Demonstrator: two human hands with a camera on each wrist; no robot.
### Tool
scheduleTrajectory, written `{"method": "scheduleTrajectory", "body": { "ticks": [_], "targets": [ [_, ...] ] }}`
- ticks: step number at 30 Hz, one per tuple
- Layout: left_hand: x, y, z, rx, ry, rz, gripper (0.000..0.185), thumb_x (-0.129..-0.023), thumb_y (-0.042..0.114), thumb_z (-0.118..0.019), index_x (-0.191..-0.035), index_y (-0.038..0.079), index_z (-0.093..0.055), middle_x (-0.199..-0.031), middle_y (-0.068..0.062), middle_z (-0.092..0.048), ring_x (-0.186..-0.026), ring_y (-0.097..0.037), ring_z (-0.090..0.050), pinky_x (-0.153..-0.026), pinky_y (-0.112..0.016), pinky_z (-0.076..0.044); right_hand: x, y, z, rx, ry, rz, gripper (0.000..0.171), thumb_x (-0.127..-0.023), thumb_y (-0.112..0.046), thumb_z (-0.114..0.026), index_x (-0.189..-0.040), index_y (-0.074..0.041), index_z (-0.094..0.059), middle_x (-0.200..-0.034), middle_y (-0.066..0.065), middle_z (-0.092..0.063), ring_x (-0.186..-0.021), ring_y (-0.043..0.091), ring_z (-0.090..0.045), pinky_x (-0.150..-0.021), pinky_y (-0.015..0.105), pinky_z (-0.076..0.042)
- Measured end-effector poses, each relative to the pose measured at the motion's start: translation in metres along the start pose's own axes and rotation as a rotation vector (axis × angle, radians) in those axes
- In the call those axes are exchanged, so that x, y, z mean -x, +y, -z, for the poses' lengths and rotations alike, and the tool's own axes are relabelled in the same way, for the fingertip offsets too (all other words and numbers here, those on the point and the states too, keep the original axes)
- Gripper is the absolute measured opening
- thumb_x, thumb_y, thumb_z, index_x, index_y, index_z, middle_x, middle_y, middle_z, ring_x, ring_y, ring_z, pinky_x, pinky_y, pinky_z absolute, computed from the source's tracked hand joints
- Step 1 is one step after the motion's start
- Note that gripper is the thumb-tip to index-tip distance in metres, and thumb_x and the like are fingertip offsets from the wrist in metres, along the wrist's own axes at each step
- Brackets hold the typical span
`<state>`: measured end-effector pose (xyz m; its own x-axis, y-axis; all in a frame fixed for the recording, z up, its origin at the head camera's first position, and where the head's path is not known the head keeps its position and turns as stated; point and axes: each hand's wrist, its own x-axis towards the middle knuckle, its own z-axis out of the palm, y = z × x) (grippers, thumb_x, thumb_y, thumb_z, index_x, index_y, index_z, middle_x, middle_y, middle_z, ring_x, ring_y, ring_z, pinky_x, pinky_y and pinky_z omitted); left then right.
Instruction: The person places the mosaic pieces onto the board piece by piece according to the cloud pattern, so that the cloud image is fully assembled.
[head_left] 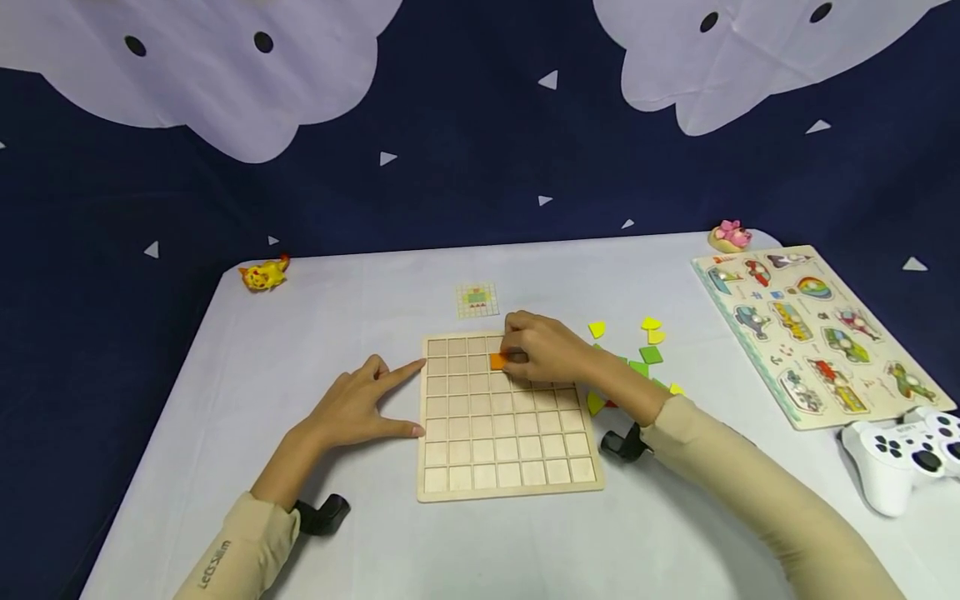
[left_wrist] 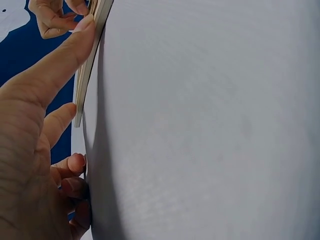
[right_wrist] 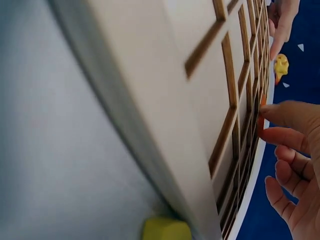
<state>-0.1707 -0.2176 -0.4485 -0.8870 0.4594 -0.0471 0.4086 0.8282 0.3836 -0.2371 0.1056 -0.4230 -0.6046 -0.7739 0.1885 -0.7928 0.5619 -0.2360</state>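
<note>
Counter: white, carrying wooden grid board.
Right hand: fingers pinch orange tile over far cells.
Left hand: fingers spread, touching board's left edge.

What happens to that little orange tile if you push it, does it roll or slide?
The orange tile looks flat and square, so it would probably slide, not roll. It seems thin and stiff, likely light: the right hand holds it with just fingers. Inside the board, the ridges between cells would probably stop it sliding far.
</note>
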Motion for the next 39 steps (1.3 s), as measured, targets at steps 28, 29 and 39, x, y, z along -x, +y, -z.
{"method": "scheduleTrajectory", "body": {
  "ticks": [28,29,39],
  "targets": [
    [0.0,0.001,0.0,0.005,0.0,0.01,0.097,-0.068,0.074,-0.073,-0.151,0.033,-0.043,-0.095,-0.001,-0.045,-0.065,-0.015,-0.037,-0.064,-0.031,-0.03,0.058,0.044,0.041,0.099,0.038,-0.417,0.029,-0.084,-0.027,-0.08,-0.097,-0.001,-0.077,-0.09,0.01,-0.059,-0.079,0.023,-0.054,-0.066,0.037,-0.049],
    [0.0,0.001,0.0,0.007,0.001,0.011,0.097,-0.068,0.074,-0.073,-0.151,0.033,-0.043,-0.095,-0.001,-0.045,-0.065,-0.015,-0.037,-0.065,-0.031,-0.03,0.061,0.048,0.042,0.11,0.035,-0.443,0.03,-0.084,-0.028,-0.08,-0.096,-0.001,-0.077,-0.09,0.011,-0.059,-0.08,0.023,-0.054,-0.066,0.038,-0.05],
    [0.001,0.001,-0.002,0.013,0.006,0.017,0.098,-0.067,0.075,-0.074,-0.15,0.033,-0.043,-0.094,-0.001,-0.044,-0.065,-0.015,-0.037,-0.064,-0.031,-0.029,0.076,0.06,0.047,0.111,-0.058,-0.597,0.028,-0.084,-0.028,-0.08,-0.09,0.0,-0.077,-0.096,0.016,-0.06,-0.084,0.029,-0.058,-0.068,0.045,-0.052]
  ]
}}
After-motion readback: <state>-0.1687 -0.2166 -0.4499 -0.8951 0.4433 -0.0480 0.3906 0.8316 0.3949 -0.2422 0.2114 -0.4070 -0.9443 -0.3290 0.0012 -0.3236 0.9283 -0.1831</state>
